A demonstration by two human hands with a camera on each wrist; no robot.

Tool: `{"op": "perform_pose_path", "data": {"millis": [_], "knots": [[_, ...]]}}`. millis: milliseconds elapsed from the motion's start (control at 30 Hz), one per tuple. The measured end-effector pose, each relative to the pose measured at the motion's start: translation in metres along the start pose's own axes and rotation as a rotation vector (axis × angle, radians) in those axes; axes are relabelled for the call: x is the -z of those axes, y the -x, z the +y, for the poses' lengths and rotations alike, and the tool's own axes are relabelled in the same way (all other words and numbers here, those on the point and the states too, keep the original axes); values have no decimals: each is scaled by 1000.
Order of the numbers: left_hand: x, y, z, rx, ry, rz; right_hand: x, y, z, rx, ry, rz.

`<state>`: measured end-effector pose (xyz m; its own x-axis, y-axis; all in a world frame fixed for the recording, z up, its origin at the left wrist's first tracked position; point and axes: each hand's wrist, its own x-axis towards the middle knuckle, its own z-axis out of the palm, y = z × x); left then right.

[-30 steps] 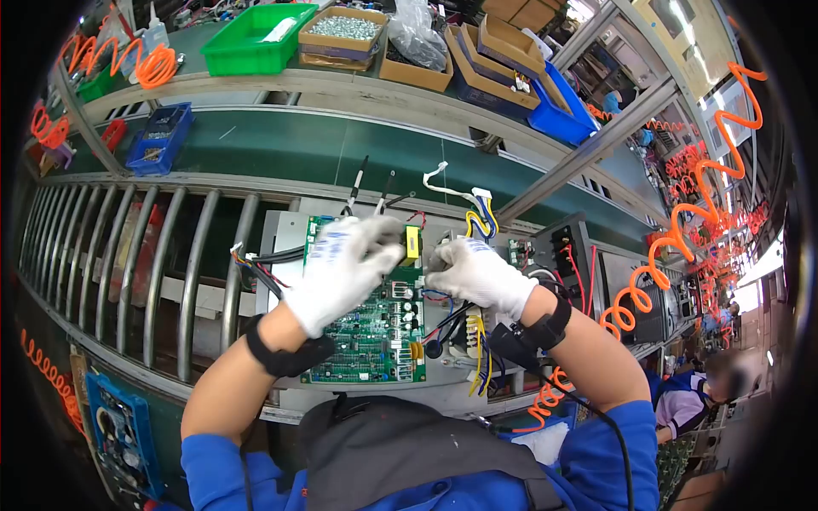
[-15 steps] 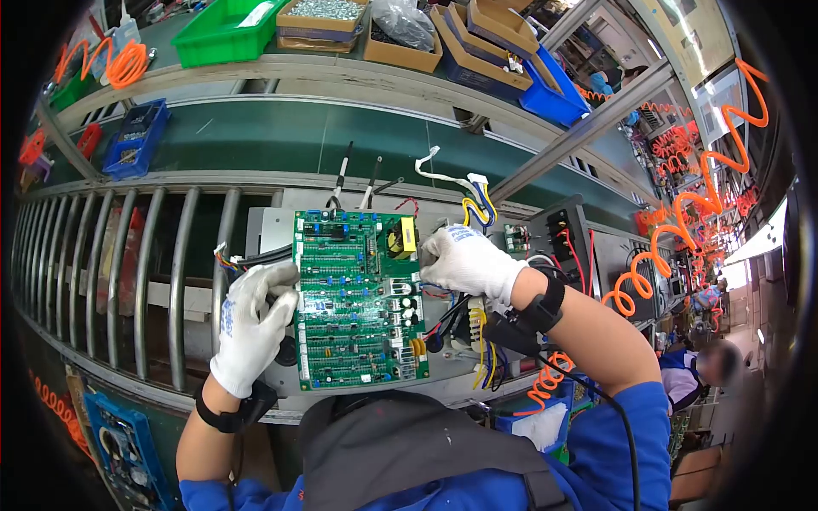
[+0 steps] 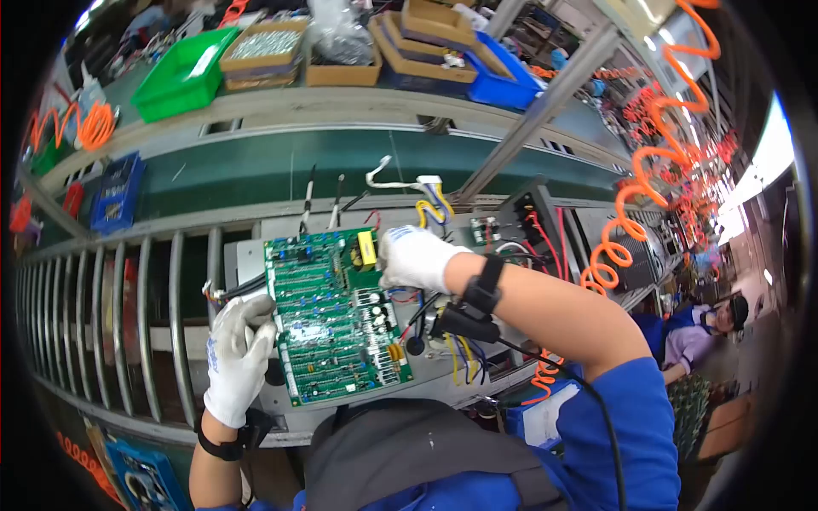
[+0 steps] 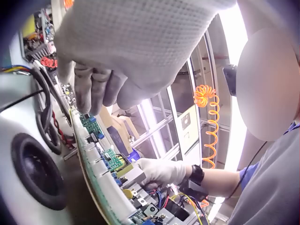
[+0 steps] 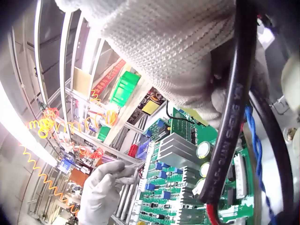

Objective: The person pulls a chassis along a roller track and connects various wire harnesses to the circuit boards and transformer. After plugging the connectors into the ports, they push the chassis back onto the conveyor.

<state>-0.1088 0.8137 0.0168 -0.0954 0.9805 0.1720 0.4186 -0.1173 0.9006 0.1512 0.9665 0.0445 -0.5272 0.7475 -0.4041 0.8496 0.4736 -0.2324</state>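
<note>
A green circuit board [image 3: 328, 328], dense with parts, lies over a grey metal housing [image 3: 247, 255]. My gloved left hand [image 3: 236, 358] has bent fingers at the board's left edge and grips it there; the left wrist view shows that edge of the board [image 4: 96, 180] raised above the housing. By the yellow-topped transformer [image 3: 366, 249], my gloved right hand [image 3: 417, 258] holds the board's right edge with curled fingers. In the right wrist view a thick black cable [image 5: 227, 117] and the glove partly hide those fingertips.
Wire bundles [image 3: 464, 353] and a white-plugged harness [image 3: 432, 200] lie right of the board. Metal rollers [image 3: 141, 328] run along the left. Behind are a green belt [image 3: 247, 170] and a shelf with a green bin [image 3: 183, 77]. Another person [image 3: 694, 336] is at the right.
My left hand first moved from over the board to its left edge and stays there. My right hand remains near the transformer. The head view has shifted, and the board appears slightly turned.
</note>
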Motion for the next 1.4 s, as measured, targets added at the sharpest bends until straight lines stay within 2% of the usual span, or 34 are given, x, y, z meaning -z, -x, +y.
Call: {"op": "perform_pose_path", "data": {"millis": [67,100,133,167,200,233,267,300,367,433,500,533,567,667,700,767,800,833,900,933,967,1033,1067,1100,1167,1200,1267,1300,1367,1400], "knots": [[-7,4,5,-68,0,18,7,6,-9,-27,80,25],[-12,6,13,-7,50,3,14,11,-14,-56,101,13],[-10,4,20,-105,-89,-39,14,17,-8,25,93,21],[-8,1,26,-201,-230,-80,25,33,-8,141,-35,9],[-8,-1,37,-221,-249,-108,51,66,13,235,-369,74],[-10,-5,43,-177,-243,-118,72,96,16,166,-571,172],[-13,-11,50,-235,-293,-119,82,119,38,241,-676,338],[-17,-19,60,-290,-345,-118,90,144,45,176,-584,590],[-43,-48,82,-469,-364,-120,88,175,76,65,-572,654],[-83,-87,101,-552,-368,-167,69,189,96,29,-628,626],[-126,-121,117,-501,-732,-226,49,198,102,65,-827,604],[-150,-136,126,-415,-905,-282,44,203,105,79,-761,620],[-168,-147,130,-322,-1078,-339,47,214,98,2,-762,621],[-187,-167,131,-273,-1116,-408,41,232,117,41,-454,782],[-184,-171,130,-277,-1136,-408,38,237,124,-28,-698,752],[-166,-175,120,-121,-608,-287,43,244,134,-53,-599,836],[-154,-180,110,23,-339,-326,45,244,135,-76,-735,821],[-144,-183,85,44,-48,-358,50,242,137,-82,-770,780],[-134,-161,84,54,444,-370,61,232,130,-18,-914,646],[-130,-153,85,4,526,-426,62,217,126,52,-873,622],[-130,-144,94,11,579,-455,59,198,122,115,-831,596],[-133,-130,120,94,474,-504,60,165,98,196,-654,622],[-138,-126,122,30,415,-538,73,161,73,97,-814,455],[-139,-122,132,9,252,-527,71,146,66,144,-891,410],[-143,-124,131,-122,362,-562,69,126,58,253,-710,546],[-139,-128,129,-92,359,-586,68,125,58,246,-710,538],[-134,-135,126,-49,340,-636,66,124,62,361,-469,638],[-132,-138,126,-44,356,-695,67,124,64,346,-467,627],[-138,-138,133,31,567,-811,70,127,67,366,-125,725],[-141,-142,131,22,554,-885,65,123,69,391,-71,854]]}}
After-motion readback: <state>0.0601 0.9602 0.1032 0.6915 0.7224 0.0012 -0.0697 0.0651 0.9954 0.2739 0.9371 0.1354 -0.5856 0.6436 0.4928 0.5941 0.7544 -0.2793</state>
